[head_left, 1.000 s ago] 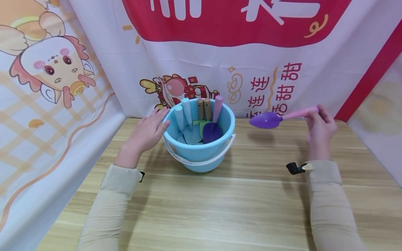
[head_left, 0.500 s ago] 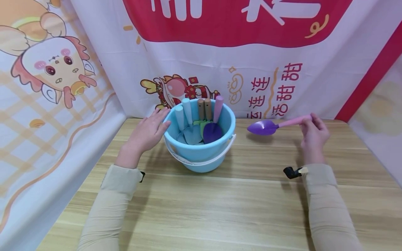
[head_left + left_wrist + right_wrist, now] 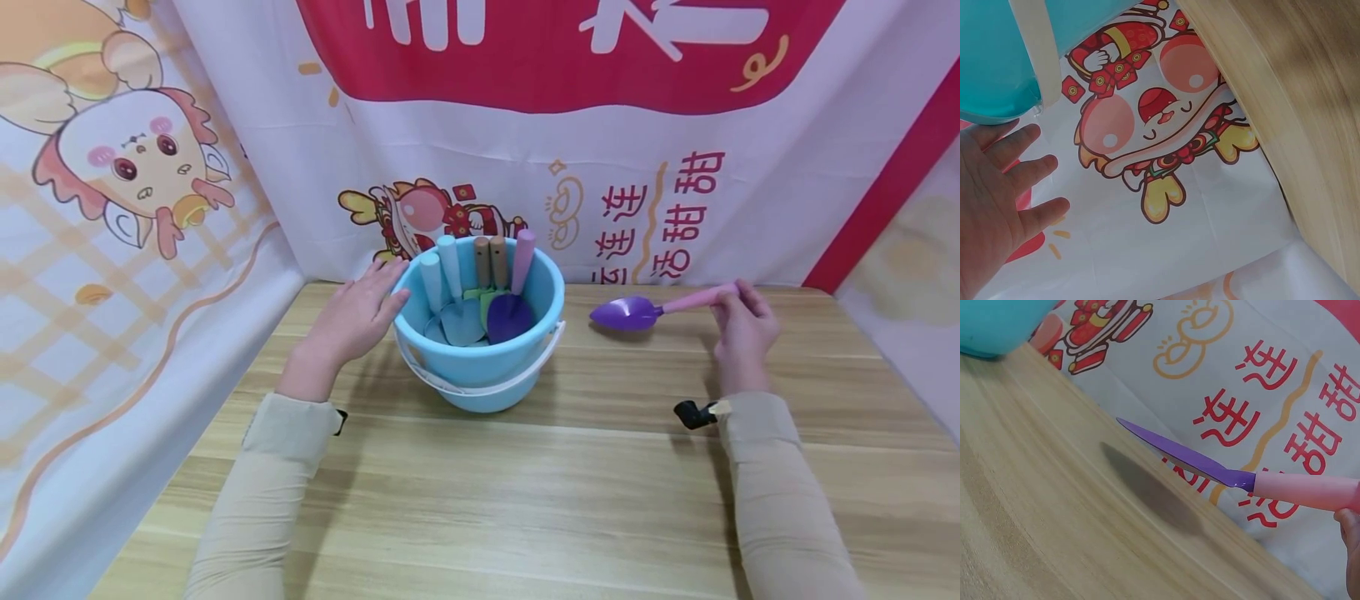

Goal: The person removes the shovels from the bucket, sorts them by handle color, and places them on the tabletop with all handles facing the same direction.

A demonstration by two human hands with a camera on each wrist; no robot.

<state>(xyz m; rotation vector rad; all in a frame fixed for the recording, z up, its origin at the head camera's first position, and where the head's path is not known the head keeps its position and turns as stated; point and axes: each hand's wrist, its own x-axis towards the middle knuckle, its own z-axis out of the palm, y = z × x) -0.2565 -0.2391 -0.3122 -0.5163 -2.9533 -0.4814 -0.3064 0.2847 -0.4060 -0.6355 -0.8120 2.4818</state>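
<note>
A light blue bucket (image 3: pixel 480 367) with a white handle (image 3: pixel 480 390) stands on the wooden table. Several small garden tools are inside it: tools with light blue handles (image 3: pixel 450 265), brown handles (image 3: pixel 491 265), and one with a pink handle and dark purple blade (image 3: pixel 510 318). My left hand (image 3: pixel 362 310) rests against the bucket's left rim, fingers spread and straight. To the bucket's right, my right hand (image 3: pixel 744 332) pinches the end of a hand trowel (image 3: pixel 628 313) with a pink handle and purple blade. In the right wrist view its blade (image 3: pixel 1179 455) hovers level, apart from its shadow on the table.
The wooden table (image 3: pixel 480 500) spreads in front of the bucket and the trowel. A white printed cloth (image 3: pixel 480 158) hangs behind, close to the table's back edge. Another patterned cloth (image 3: pixel 135 333) covers the left side.
My right hand has moved left and down, lowering the trowel closer to the table near its back edge. My left hand and the bucket have stayed in place.
</note>
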